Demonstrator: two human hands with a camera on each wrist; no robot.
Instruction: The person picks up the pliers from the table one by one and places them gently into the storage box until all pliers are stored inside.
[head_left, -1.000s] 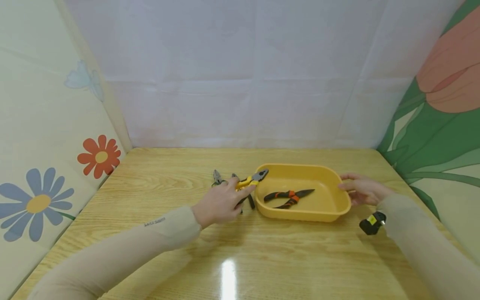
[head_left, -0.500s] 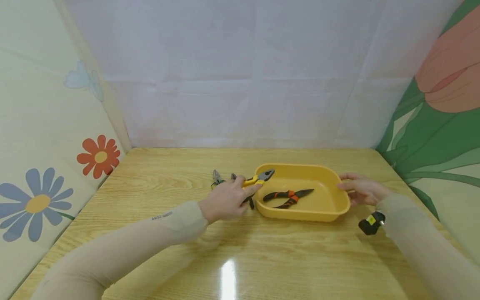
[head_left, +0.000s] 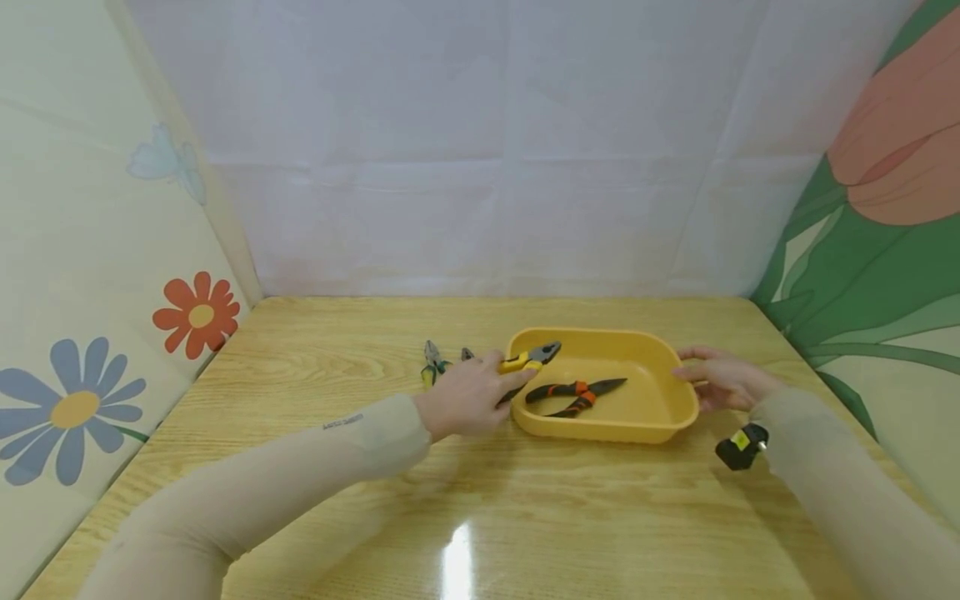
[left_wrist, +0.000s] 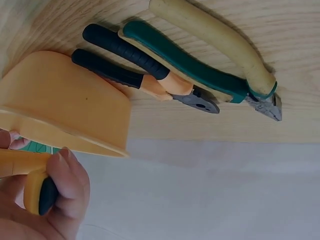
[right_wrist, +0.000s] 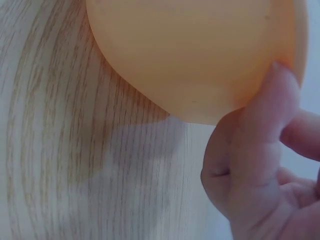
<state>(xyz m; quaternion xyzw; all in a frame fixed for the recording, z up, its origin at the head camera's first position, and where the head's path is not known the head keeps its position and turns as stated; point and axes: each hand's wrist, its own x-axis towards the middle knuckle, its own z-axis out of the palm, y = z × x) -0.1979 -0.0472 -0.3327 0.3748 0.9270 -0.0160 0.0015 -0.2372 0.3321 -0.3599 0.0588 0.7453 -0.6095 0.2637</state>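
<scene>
The yellow-and-black pliers [head_left: 537, 357], their head toward two o'clock, are in the left hand [head_left: 468, 396], thumb and fingers curled round the handles, above the ten o'clock rim of the yellow tray [head_left: 607, 432]. Inside it, left of centre, lie black-and-orange pliers [head_left: 582, 390]. At the tray's three o'clock end the right hand [head_left: 723, 382] grips the rim. Toward nine o'clock, green-and-yellow pliers [left_wrist: 200, 60] and dark-handled pliers [left_wrist: 127, 55] lie on the wooden table [head_left: 600, 508].

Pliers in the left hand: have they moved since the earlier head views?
Yes: judged against the table, these pliers have moved right, reaching further over the yellow tray.
</scene>
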